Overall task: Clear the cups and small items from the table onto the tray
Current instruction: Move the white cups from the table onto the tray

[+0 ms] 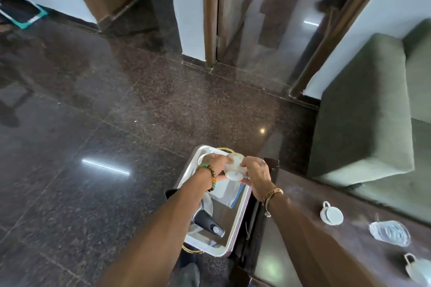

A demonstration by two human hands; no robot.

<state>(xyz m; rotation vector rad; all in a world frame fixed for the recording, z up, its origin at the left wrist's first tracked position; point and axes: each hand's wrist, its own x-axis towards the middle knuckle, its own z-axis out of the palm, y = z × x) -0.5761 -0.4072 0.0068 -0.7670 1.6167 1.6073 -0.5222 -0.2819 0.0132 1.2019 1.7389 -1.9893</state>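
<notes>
a white cup [234,169] is gripped by fingers of the left hand [213,165] and right hand [255,175] above the tray [207,249], and a gentle lowering onto it is probably needed next.

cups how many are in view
3: held cup between left hand and right hand over the tray; second cup on the table; third cup bottom right. Others may be hidden.
</notes>
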